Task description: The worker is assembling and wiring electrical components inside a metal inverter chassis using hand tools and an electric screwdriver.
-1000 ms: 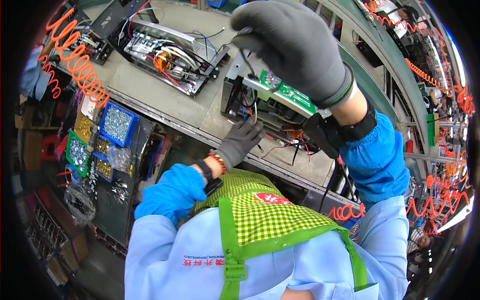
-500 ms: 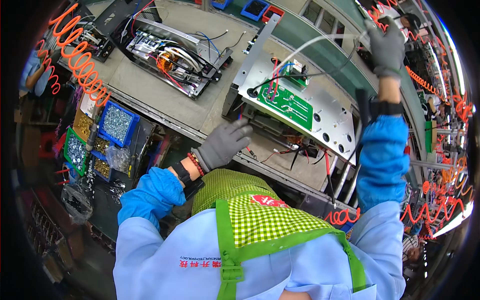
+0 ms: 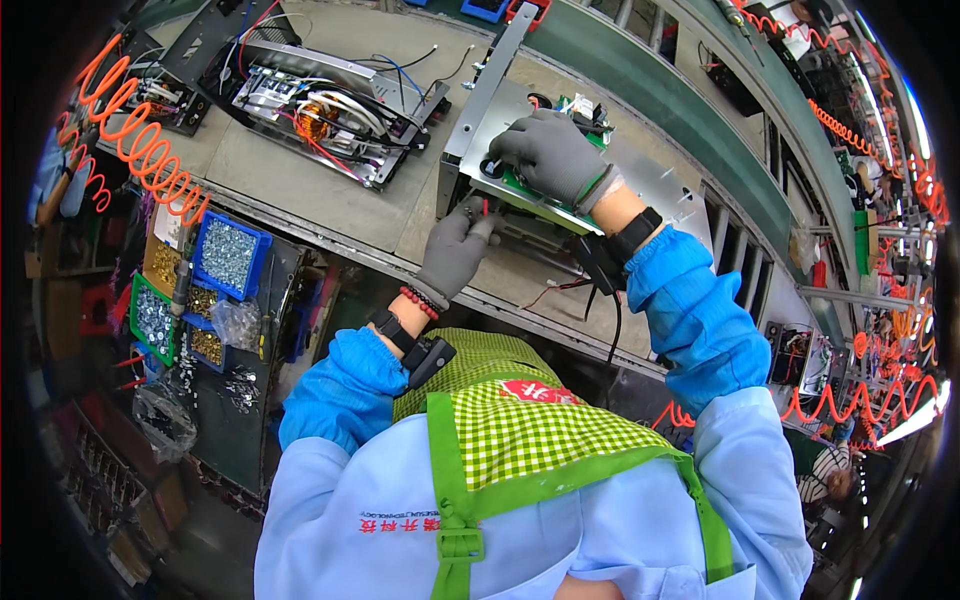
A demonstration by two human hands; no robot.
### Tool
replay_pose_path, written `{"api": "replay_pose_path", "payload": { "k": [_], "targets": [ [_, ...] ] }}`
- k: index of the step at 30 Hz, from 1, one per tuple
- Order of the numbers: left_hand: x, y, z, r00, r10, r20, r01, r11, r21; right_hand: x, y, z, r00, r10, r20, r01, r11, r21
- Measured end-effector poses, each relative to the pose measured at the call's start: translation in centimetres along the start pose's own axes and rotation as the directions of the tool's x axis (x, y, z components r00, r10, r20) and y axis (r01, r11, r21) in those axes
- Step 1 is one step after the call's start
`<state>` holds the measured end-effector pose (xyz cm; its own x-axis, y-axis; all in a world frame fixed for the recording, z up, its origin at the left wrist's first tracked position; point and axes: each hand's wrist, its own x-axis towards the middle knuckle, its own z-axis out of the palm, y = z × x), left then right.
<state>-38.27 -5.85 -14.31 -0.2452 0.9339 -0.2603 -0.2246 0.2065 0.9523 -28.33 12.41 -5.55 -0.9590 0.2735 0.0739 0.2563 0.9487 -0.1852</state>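
Green circuit board point(image 3: 520, 190) under right hand point(image 3: 548, 155)

Bright, even overhead light; sharp around the right hand point(image 3: 550, 155), fisheye bending and dark vignette toward the rim.

Green circuit board point(image 3: 540, 195) on silver metal chassis point(image 3: 660, 190) (tilted), on workbench

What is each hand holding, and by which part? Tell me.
The right hand lies on the green circuit board inside the metal chassis, fingers over its near edge. The left hand presses the chassis's front edge. Whether either closes a true grip cannot be told.
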Motion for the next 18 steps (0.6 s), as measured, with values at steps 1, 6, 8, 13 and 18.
{"api": "replay_pose_path", "payload": {
  "k": [1,6,8,13,18],
  "targets": [
    [0.2,-0.3,0.1,1.0,-0.002,0.0,0.002,1.0,-0.001,0.0,0.0,0.1,1.0,0.0,0.001,0.0,1.0,0.001],
    [1.4,-1.5,0.9,0.982,0.062,-0.18,-0.058,0.998,0.024,-0.6,-0.3,0.2,0.999,-0.01,-0.035,0.013,0.996,0.086],
    [1.4,-1.4,0.8,0.981,0.092,-0.168,-0.085,0.995,0.05,-0.5,-0.4,0.3,0.999,-0.018,-0.045,0.021,0.997,0.075],
    [2.0,-0.2,0.4,0.977,0.035,-0.21,-0.028,0.999,0.039,-0.7,0.0,0.5,0.999,0.008,-0.033,-0.006,0.997,0.073],
    [2.2,-0.3,0.9,0.972,0.141,-0.189,-0.167,0.978,-0.128,-0.6,0.1,1.1,0.991,-0.041,-0.125,0.056,0.99,0.126]
  ]
}}
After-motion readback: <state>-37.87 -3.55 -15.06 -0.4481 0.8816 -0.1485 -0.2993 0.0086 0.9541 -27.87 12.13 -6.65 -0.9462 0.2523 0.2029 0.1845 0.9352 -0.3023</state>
